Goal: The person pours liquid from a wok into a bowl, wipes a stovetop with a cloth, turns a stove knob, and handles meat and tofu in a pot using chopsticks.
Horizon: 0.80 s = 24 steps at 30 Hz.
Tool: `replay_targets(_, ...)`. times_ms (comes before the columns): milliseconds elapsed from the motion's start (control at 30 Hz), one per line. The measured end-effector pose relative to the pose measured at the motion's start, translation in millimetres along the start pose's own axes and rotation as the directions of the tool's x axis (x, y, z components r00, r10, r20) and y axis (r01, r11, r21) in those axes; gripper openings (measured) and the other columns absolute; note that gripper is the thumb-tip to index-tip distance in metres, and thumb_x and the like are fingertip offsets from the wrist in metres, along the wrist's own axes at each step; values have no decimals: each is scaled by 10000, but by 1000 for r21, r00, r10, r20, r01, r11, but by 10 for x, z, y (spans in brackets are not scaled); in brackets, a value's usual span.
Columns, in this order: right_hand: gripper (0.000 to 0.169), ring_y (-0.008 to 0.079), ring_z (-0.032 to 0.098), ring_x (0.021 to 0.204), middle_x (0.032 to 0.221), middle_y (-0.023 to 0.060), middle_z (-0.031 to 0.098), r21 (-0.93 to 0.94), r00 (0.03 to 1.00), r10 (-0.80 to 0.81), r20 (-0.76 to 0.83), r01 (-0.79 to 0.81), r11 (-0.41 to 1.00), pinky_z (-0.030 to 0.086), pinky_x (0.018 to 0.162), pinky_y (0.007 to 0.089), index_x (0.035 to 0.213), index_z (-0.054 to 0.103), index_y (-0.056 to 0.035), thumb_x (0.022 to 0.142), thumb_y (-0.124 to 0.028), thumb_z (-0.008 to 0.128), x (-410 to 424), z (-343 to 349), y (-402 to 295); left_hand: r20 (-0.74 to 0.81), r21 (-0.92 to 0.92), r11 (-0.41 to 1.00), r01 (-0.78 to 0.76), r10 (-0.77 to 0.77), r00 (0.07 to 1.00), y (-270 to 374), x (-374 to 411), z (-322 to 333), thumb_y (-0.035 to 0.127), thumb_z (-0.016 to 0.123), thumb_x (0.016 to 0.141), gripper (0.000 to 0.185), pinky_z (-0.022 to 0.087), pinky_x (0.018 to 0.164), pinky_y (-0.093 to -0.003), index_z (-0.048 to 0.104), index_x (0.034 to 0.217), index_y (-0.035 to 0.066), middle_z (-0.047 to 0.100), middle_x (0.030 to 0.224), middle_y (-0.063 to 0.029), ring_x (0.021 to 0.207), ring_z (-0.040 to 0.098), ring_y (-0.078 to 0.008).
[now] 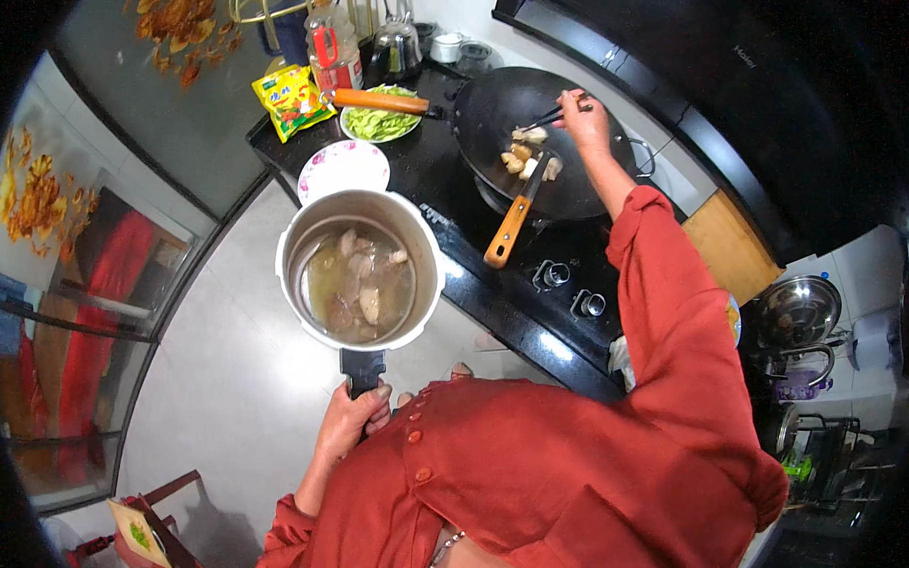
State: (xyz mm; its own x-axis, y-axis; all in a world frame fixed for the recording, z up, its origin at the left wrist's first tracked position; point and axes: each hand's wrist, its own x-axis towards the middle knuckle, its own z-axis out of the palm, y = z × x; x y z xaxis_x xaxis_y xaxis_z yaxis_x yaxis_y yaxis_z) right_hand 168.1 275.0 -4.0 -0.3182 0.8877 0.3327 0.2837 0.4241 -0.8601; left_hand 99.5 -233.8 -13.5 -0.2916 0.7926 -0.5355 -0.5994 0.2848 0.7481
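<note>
My left hand (360, 414) grips the black handle (362, 371) of a metal pressure cooker pot (284, 259), held over the floor beside the counter edge. Pieces of meat (361, 269) lie in cloudy liquid inside it. Over the black wok (498, 98) on the stove, my right hand (585, 125) holds dark chopsticks (539, 122), their tips at a piece of meat (533, 136). More pale chunks (513, 163) sit in the wok bottom. A spatula with a wooden handle (507, 229) leans in the wok, its handle over the near rim.
Left of the wok are a plate of sliced green vegetables (377, 125), a floral plate (346, 167), a yellow packet (292, 102) and a plastic bottle (333, 54). The wok's long wooden handle (382, 101) reaches over the vegetables. Stove knobs (554, 275) line the front; a range hood (695, 59) hangs above.
</note>
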Motion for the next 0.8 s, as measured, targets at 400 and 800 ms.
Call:
replay_targets(400, 271, 148, 599, 645, 779, 90, 575, 469, 873, -238, 426, 12, 883, 498, 577, 230, 888, 570, -7, 911, -237, 429, -1684, -242, -1703, 5, 37, 999, -25, 25, 1000, 90, -29, -29, 157, 601, 796, 205, 289, 401, -218, 429, 775, 47, 402, 562, 11, 440, 356, -72)
replay_targets(800, 252, 130, 592, 584, 729, 86, 565, 411, 853, -40, 520, -210, 887, 487, 530, 210, 817, 560, 37, 894, -182, 463, -2037, 74, -1473, 74, 56, 997, -44, 40, 996, 191, -18, -14, 170, 605, 796, 219, 290, 394, -222, 424, 771, 49, 390, 564, 9, 432, 348, -76)
